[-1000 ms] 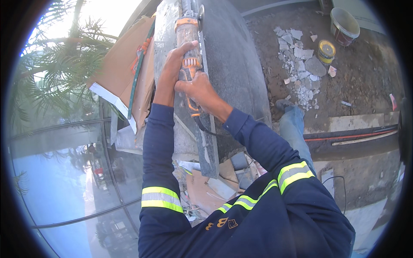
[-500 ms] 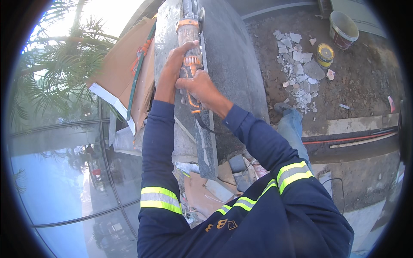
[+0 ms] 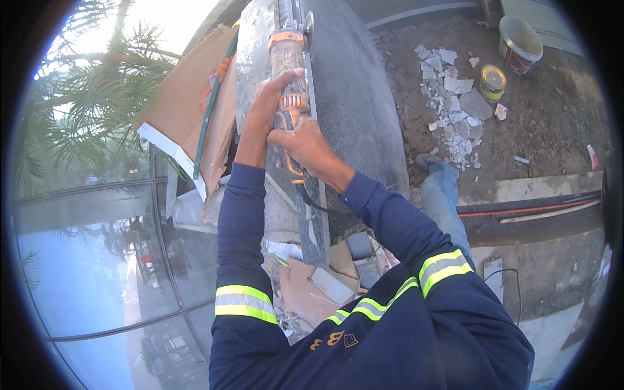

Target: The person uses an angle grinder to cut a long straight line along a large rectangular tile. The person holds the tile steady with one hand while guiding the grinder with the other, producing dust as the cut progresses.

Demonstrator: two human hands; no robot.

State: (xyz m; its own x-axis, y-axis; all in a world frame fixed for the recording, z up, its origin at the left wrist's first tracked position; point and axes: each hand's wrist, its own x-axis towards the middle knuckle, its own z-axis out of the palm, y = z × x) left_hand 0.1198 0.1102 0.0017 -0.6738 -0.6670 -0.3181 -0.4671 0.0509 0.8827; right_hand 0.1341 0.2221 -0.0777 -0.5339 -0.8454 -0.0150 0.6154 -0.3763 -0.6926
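Bordering open dirt floor (image 3: 552,136): one grey slab (image 3: 354,97), right edge curved. One narrow stone strip (image 3: 314,227). One grinder (image 3: 292,101) over the strip, slightly nearer me than half a second ago. Two hands: my left hand (image 3: 262,107) around its body, my right hand (image 3: 307,146) around its rear grip (image 3: 296,173), fingers curled, partly hidden. One disc (image 3: 308,29).

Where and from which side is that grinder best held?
Probably from the near end: right hand on the rear handle, left hand around the barrel from the left. The grinder is long and slim and points forward, and its disc sits at the far end, on the right, ahead of both hands.
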